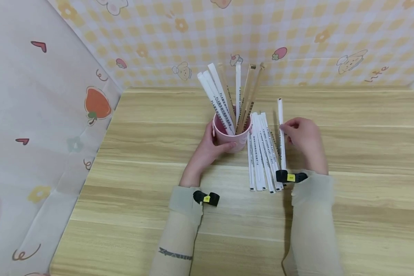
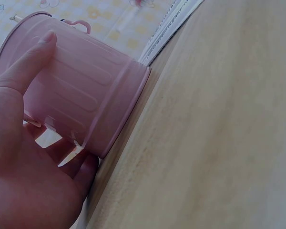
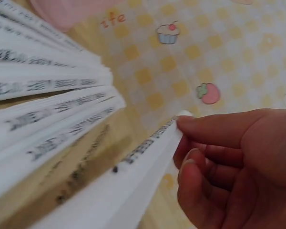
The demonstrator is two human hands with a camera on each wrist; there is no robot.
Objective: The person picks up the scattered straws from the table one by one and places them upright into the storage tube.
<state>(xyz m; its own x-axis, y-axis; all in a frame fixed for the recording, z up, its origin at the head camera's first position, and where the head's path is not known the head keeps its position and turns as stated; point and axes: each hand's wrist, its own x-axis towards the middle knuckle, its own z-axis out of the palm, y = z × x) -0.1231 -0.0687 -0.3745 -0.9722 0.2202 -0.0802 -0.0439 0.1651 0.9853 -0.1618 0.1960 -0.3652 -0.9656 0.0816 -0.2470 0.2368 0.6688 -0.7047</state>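
Observation:
My left hand (image 1: 204,152) grips a small pink bucket (image 1: 237,145) from its left side, thumb across the front and fingers around the side, as the left wrist view also shows. Several paper-wrapped straws stand in the bucket, some in white wrappers (image 1: 212,90) and some in brown wrappers (image 1: 247,90), fanning out above the rim. To the right, my right hand (image 1: 305,138) pinches a white-wrapped straw (image 1: 281,145) between thumb and index finger. This straw runs alongside a row of wrapped straws (image 1: 260,153), mostly white, lying on the table beside the bucket.
The wood-grain table (image 1: 151,145) meets a yellow checked backdrop (image 1: 151,50) just behind the bucket. A pale printed sheet (image 1: 55,126) borders the left side. Each wrist carries a black strap; the right wrist strap (image 1: 291,177) overlaps the lower ends of the straws.

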